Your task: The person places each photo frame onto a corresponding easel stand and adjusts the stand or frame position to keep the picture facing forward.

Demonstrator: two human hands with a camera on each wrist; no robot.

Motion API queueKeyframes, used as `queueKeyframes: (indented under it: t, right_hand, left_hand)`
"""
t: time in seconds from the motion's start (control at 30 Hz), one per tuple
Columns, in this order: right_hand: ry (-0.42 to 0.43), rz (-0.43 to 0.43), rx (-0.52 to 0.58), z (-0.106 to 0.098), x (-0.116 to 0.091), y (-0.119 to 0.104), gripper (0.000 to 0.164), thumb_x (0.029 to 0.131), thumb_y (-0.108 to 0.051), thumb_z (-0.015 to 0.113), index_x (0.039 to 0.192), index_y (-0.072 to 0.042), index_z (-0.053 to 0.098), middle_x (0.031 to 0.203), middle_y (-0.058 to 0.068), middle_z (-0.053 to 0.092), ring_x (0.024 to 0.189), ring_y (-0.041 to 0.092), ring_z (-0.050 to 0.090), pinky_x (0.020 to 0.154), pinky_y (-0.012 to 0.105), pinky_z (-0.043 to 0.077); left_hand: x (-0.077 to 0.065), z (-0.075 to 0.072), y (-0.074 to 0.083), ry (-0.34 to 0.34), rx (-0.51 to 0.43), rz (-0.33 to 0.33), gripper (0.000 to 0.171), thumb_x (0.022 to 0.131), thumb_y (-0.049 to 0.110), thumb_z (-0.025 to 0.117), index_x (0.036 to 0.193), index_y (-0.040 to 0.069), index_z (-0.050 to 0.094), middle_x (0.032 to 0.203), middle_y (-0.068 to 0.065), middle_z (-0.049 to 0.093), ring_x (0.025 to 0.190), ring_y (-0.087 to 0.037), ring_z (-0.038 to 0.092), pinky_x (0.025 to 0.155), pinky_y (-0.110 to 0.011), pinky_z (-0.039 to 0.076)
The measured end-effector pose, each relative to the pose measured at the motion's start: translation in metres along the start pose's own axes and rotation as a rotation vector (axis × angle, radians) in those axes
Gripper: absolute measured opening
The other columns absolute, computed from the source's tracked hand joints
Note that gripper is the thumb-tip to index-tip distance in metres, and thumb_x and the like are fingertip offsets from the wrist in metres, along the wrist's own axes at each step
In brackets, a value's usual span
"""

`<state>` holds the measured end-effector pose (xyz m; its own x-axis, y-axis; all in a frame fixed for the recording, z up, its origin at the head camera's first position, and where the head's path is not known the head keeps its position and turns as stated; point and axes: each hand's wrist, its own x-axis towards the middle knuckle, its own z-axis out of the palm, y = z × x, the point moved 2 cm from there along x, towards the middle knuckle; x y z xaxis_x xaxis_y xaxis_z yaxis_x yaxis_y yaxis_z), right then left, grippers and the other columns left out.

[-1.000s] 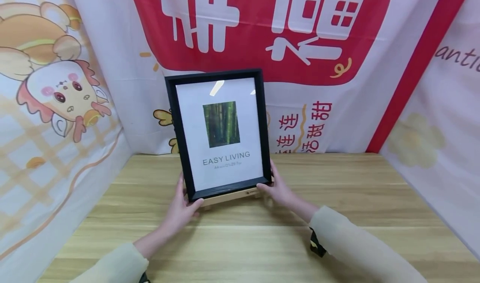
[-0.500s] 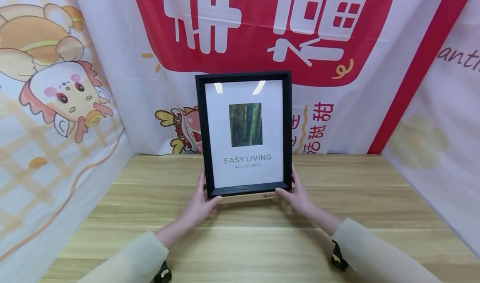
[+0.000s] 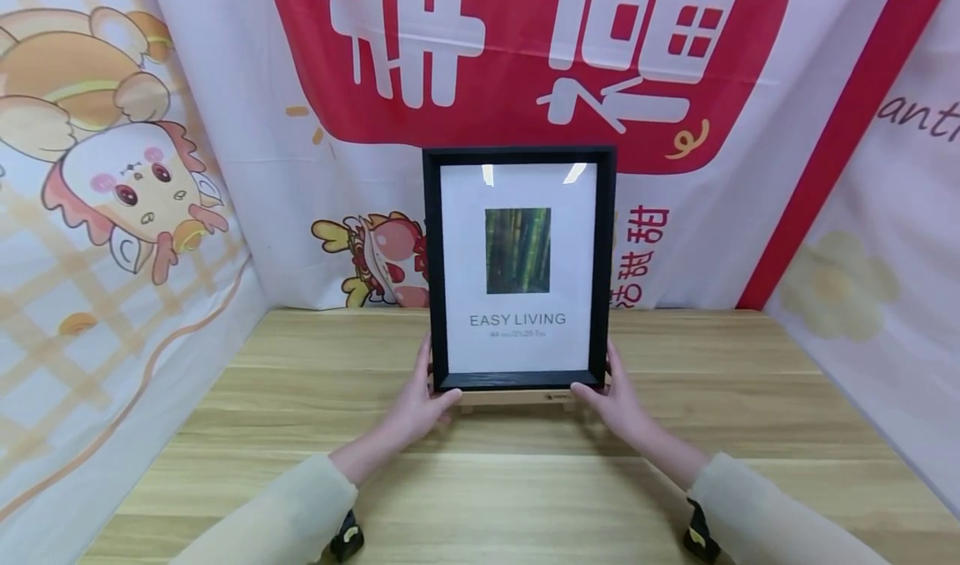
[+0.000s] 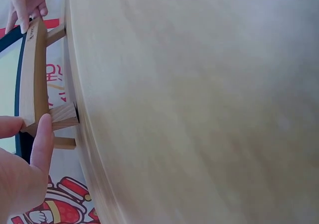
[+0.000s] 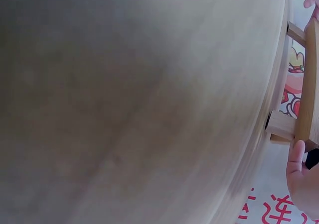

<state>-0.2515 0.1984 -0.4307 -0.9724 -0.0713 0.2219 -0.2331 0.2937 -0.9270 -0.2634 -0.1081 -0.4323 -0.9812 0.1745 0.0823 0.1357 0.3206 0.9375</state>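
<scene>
A black picture frame (image 3: 517,350) stands upright on a light wooden easel stand (image 3: 510,397), facing me. Behind its glass is a white sheet with a bamboo picture (image 3: 517,251) and the words "EASY LIVING". My left hand (image 3: 420,402) grips the lower left corner, thumb on the front of the stand's ledge. At the lower right corner my right hand (image 3: 618,402) holds the stand the same way. In the left wrist view the stand's ledge (image 4: 40,69) runs between both hands, and its short legs (image 4: 65,115) reach the tabletop. The frame hides most of the stand.
The wood-grain table (image 3: 525,490) extends on all sides of the stand. A white and red printed cloth (image 3: 697,240) hangs close behind the frame. More printed cloth closes off the left (image 3: 187,298) and right sides (image 3: 862,282).
Both hands have shifted the frame and its stand to the right. The frame has turned from a leftward tilt to nearly straight, square to my view.
</scene>
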Motion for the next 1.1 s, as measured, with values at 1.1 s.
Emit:
queueKeyframes:
  t: [1.1]
  right_hand:
    - [0.038, -0.012, -0.056, -0.006, -0.012, -0.002, 0.092, 0.088, 0.004, 0.067, 0.156, -0.014, 0.007, 0.144, 0.027, 0.033, 0.127, 0.040, 0.039, 0.090, 0.035, 0.052]
  left_hand:
    - [0.004, 0.008, 0.006, -0.053, -0.020, -0.017, 0.107, 0.090, -0.001, 0.066, 0.151, 0.050, -0.006, 0.151, -0.028, 0.026, 0.071, -0.032, 0.063, 0.055, -0.041, 0.057]
